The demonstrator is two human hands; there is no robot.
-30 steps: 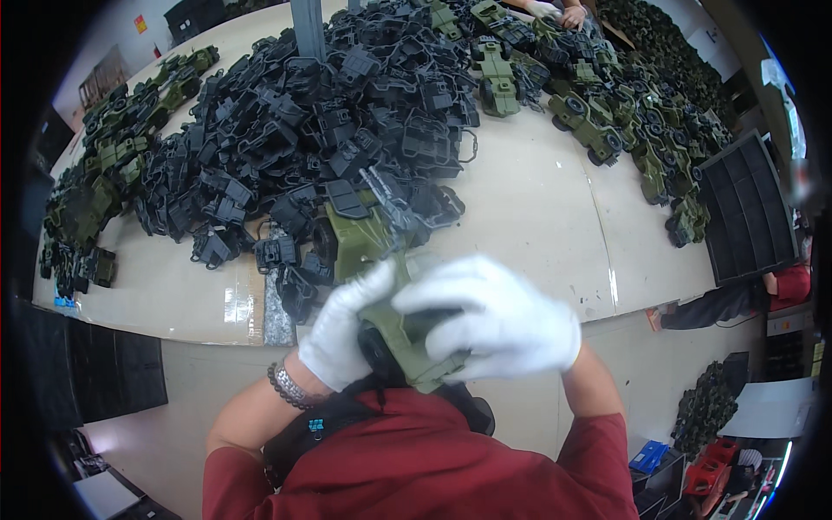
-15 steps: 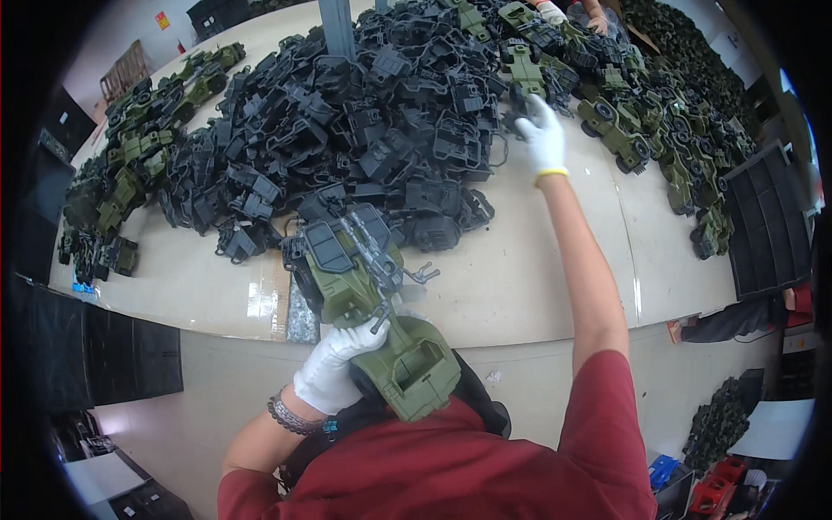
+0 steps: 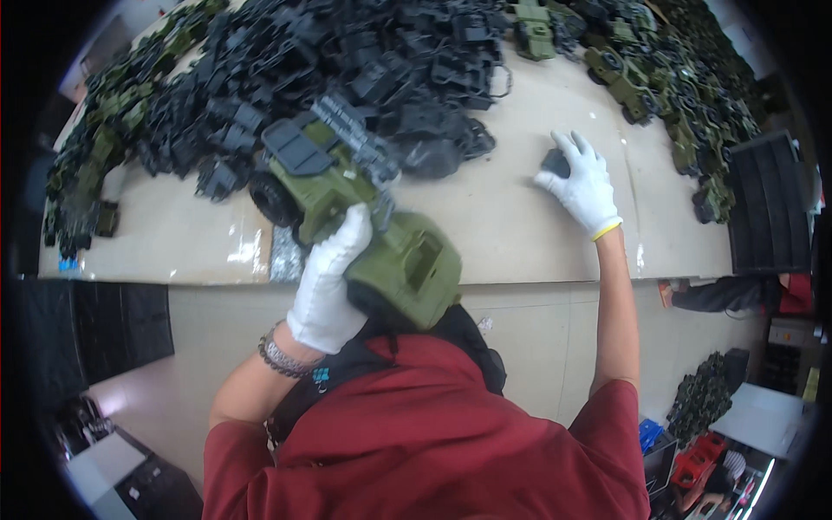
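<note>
My left hand (image 3: 329, 277), in a white glove, grips a green toy military vehicle (image 3: 416, 260) around its middle, above the table's near edge. This toy has a black wheel (image 3: 274, 199), a dark grey panel (image 3: 296, 149) and a grey ribbed part (image 3: 347, 121) on top, the last smeared by motion. Over the table to the right, my gloved right hand (image 3: 585, 186) holds a small dark grey piece (image 3: 556, 163) between thumb and fingers. The piece's exact kind is not clear.
A big heap of dark grey plastic parts (image 3: 347, 61) covers the table's middle. Green toy vehicles line the left side (image 3: 104, 147) and right side (image 3: 685, 130); another (image 3: 533, 33) stands at the far edge of view. A black crate (image 3: 767, 208) is at far right.
My right hand has come back from beside the far green vehicle and now shows a small dark piece in its fingers. My left hand still holds the toy, slightly turned. The view has tilted down.
</note>
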